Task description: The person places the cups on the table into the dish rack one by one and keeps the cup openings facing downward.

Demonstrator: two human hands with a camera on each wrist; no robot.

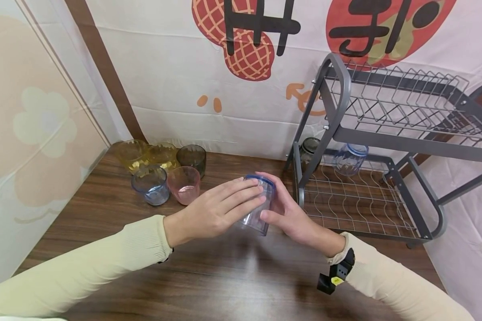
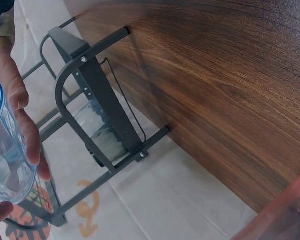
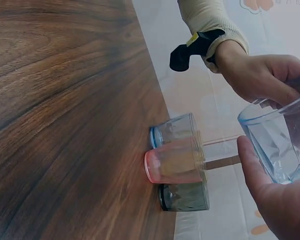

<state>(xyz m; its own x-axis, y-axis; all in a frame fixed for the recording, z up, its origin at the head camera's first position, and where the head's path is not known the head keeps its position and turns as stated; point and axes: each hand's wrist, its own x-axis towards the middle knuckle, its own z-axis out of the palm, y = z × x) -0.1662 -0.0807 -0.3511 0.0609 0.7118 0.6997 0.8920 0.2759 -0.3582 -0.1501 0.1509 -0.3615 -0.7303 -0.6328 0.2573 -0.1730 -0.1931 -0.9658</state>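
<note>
A clear blue-tinted tumbler (image 1: 259, 221) tilts above the wooden table (image 1: 233, 281), the right hand (image 1: 292, 215) curled round its right side, the left hand (image 1: 218, 206) laying nearly straight fingers across it, left of the dish rack (image 1: 361, 207).

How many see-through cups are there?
8. On the brown wooden table: left yellow cup, right yellow cup, grey cup, pink cup, blue cup. Between left hand and right hand: pale blue cup. On the grey metal rack: dark cup, blue-rimmed cup. Others may be hidden.
</note>
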